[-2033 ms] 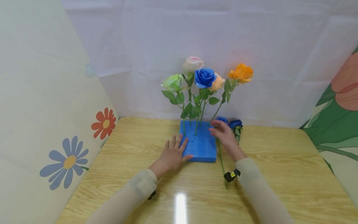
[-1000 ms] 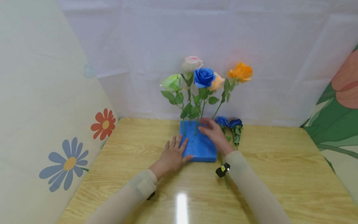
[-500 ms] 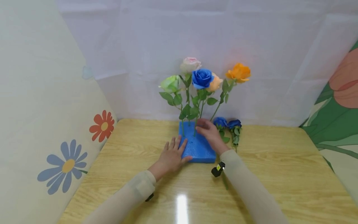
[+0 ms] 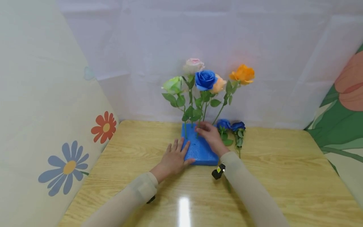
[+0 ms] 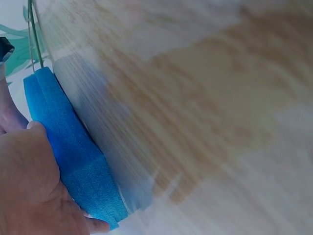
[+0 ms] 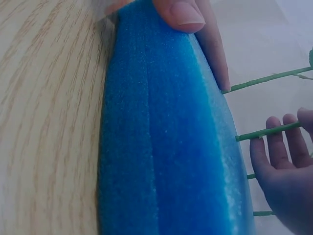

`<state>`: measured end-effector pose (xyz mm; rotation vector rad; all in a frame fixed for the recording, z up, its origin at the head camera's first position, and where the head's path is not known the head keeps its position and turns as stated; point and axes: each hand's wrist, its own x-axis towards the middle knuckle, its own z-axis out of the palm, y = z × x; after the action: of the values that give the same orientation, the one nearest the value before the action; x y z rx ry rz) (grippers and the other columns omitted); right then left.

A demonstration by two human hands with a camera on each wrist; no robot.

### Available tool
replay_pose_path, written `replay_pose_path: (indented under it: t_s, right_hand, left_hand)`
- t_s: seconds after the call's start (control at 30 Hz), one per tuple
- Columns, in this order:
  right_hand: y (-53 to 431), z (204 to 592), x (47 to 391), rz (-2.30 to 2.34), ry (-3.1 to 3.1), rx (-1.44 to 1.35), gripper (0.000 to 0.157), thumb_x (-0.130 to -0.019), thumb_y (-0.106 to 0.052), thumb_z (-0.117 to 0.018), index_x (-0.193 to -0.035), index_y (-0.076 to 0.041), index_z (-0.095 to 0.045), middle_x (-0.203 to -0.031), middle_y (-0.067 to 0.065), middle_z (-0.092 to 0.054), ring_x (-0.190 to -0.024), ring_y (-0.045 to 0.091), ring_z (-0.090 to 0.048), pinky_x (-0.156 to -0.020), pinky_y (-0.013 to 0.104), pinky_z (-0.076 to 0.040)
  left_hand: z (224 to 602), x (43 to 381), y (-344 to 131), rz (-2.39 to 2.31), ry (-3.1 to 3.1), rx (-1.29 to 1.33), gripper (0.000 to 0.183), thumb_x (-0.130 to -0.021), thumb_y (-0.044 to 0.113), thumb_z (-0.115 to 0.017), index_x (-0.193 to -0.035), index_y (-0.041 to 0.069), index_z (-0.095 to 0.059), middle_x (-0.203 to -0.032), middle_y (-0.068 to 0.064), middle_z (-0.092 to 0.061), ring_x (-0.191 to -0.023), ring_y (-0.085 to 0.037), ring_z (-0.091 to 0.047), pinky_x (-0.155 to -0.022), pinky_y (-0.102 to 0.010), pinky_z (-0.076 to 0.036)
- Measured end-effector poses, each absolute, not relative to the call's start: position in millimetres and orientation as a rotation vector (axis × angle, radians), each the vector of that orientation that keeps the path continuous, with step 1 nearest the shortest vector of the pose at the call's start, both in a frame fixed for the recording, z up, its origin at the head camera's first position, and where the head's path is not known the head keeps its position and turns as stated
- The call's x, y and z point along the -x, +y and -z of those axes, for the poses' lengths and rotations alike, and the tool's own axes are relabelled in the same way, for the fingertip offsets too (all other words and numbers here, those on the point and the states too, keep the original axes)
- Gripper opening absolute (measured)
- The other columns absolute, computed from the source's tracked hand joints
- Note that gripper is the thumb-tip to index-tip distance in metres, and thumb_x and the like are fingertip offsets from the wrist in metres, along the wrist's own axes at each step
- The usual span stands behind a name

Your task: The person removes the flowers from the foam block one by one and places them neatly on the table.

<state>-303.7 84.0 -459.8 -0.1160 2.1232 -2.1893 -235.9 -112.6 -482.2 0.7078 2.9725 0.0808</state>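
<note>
A blue foam block [image 4: 202, 153] lies on the table with several artificial roses standing in it. My left hand [image 4: 172, 157] rests on its left front edge, fingers spread. Thumb and fingers of my right hand [image 4: 210, 134] pinch the lower stem of the upright blue rose [image 4: 205, 80], just above the foam. That green stem [image 6: 269, 131] shows between thumb and fingers in the right wrist view. Around it stand a green rose [image 4: 173, 84], a pale pink rose [image 4: 193, 66], a peach rose [image 4: 219, 85] and a tilted orange rose [image 4: 242, 74].
Two more blue roses lie on the wooden table [image 4: 272, 176] right of the block: one blue head [image 4: 223, 123] and a darker one [image 4: 237, 126]. The right forearm partly covers a stem there. A white cloth [image 4: 153, 56] hangs behind, with flower-printed panels at both sides.
My right hand has moved left from beside the orange rose's stem to the blue rose's stem, and its fingers have closed there. The left hand stays on the block.
</note>
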Motion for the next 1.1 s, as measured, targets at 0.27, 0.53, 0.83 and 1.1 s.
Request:
replay_pose_path:
  t_s: [0.27, 0.53, 0.83, 1.1]
  right_hand:
    - [81, 461, 303, 2.239, 2.127, 0.087, 0.032, -0.099, -0.007, -0.064, -0.13, 0.003, -0.063, -0.122, 0.017, -0.068, -0.111, 0.022, -0.066, -0.097, 0.039, -0.054]
    - [82, 457, 303, 2.264, 2.159, 0.095, 0.028, -0.099, -0.008, -0.065, -0.125, 0.003, -0.066, -0.115, 0.015, -0.071, -0.107, 0.022, -0.067, -0.095, 0.041, -0.056]
    - [87, 447, 301, 2.301, 2.212, 0.247, 0.028, -0.1, -0.008, -0.064, -0.122, 0.009, -0.065, -0.113, 0.022, -0.07, -0.1, 0.019, -0.068, -0.093, 0.041, -0.056]
    - [98, 435, 293, 2.319, 2.216, 0.233, 0.033, -0.101, -0.009, -0.062, -0.13, 0.007, -0.062, -0.123, 0.027, -0.066, -0.103, 0.02, -0.07, -0.092, 0.038, -0.057]
  left_hand:
    - [480, 234, -114, -0.101, 2.959, -0.716, 0.085, -0.101, 0.066, -0.037, -0.163, 0.01, -0.02, -0.168, -0.023, -0.01, -0.151, -0.048, -0.016, -0.118, -0.064, -0.021]
    - [485, 236, -113, -0.094, 2.964, -0.707, 0.086, -0.101, 0.068, -0.034, -0.163, 0.011, -0.017, -0.168, -0.021, -0.008, -0.152, -0.048, -0.014, -0.118, -0.064, -0.02]
    - [482, 235, -113, -0.08, 2.965, -0.716, 0.084, -0.102, 0.066, -0.036, -0.163, 0.01, -0.019, -0.168, -0.022, -0.01, -0.152, -0.048, -0.016, -0.118, -0.064, -0.021]
    - [479, 233, -113, -0.062, 2.965, -0.715, 0.086, -0.101, 0.067, -0.035, -0.163, 0.011, -0.018, -0.168, -0.022, -0.009, -0.152, -0.047, -0.016, -0.118, -0.064, -0.021]
